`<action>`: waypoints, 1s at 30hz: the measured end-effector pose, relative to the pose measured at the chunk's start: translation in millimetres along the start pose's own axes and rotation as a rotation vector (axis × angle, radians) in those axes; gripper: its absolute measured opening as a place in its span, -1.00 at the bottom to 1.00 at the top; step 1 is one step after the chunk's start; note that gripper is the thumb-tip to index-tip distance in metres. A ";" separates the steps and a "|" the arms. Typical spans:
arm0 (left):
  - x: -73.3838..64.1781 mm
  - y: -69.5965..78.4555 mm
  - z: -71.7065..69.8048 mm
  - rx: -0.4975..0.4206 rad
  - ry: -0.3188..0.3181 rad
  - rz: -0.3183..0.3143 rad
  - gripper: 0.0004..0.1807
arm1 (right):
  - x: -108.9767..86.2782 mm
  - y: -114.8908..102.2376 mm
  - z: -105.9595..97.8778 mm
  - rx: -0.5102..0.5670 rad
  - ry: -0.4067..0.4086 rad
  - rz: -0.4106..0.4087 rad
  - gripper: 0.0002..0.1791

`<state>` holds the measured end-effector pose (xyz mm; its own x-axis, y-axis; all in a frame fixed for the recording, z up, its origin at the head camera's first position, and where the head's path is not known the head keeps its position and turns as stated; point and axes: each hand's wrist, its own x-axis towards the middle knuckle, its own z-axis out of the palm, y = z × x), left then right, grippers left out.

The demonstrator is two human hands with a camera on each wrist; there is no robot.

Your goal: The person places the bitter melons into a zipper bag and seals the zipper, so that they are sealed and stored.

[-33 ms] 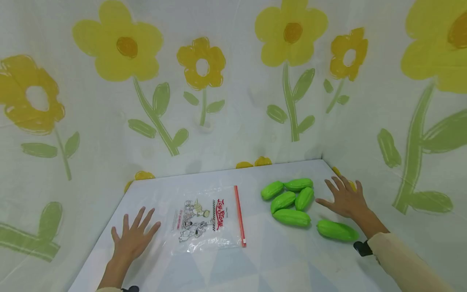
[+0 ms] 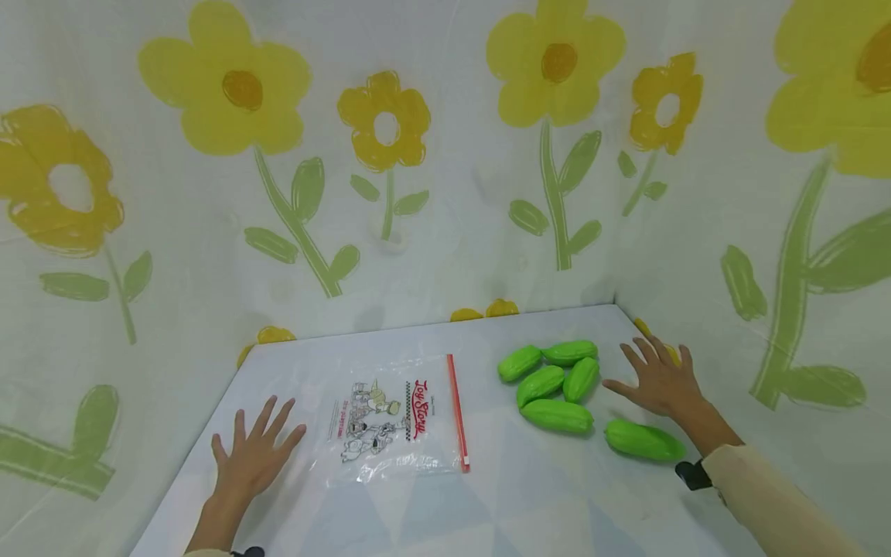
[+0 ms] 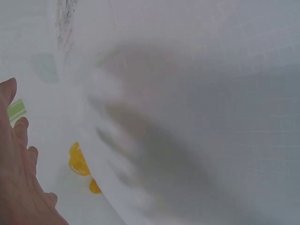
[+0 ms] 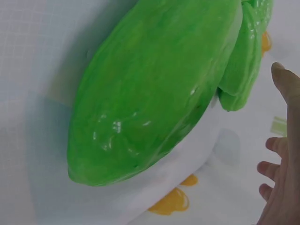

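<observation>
A clear zip bag [image 2: 379, 422] with a red slider edge and printed "Toy Story" drawings lies flat on the table. My left hand [image 2: 252, 456], fingers spread and holding nothing, is just left of the bag. In the left wrist view, fingers [image 3: 21, 131] show at the left edge above a blurred shadow. Right of the bag lie several glossy green, gourd-like pieces [image 2: 557, 415] in a cluster. One more green gourd-like piece [image 2: 643, 439] lies apart, near my right wrist; it fills much of the right wrist view. My right hand [image 2: 661, 381] is spread beside the cluster, holding nothing.
The white table [image 2: 334, 518] carries pale blue triangles toward its front. Behind and at both sides hangs a white curtain [image 2: 452, 232] with yellow flowers, close to the table's edges. A dark band [image 2: 693, 474] sits on the right wrist.
</observation>
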<state>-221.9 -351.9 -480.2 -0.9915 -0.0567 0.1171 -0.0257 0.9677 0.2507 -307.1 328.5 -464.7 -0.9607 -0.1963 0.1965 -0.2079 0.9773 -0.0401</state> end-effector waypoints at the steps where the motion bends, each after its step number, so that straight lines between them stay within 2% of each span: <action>1: -0.2 -0.8 1.6 -0.002 -0.001 0.005 -0.17 | -0.6 0.6 0.8 0.000 -0.001 0.003 0.06; 8: -0.7 0.0 11.8 -0.016 -0.010 0.016 -0.13 | -3.6 5.8 4.5 0.008 0.009 0.009 0.01; 13: 2.2 6.8 17.0 -0.032 0.026 0.032 -0.13 | -0.1 -1.6 5.3 0.041 0.055 -0.005 -0.07; 22: 8.2 32.0 27.2 -0.062 0.075 0.064 -0.16 | 3.3 -50.7 6.2 0.138 0.144 -0.094 -0.22; 26: 10.8 43.6 23.1 -0.071 0.125 0.104 -0.22 | 3.4 -73.7 7.2 0.192 0.166 -0.117 -0.29; 30: 16.8 56.7 19.1 -0.113 0.167 0.115 -0.26 | 5.6 -93.2 9.8 0.260 0.172 -0.128 -0.29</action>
<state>-242.5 -293.3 -482.3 -0.9518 0.0037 0.3067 0.1103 0.9372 0.3309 -294.8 235.5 -469.4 -0.8830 -0.2784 0.3780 -0.3866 0.8881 -0.2489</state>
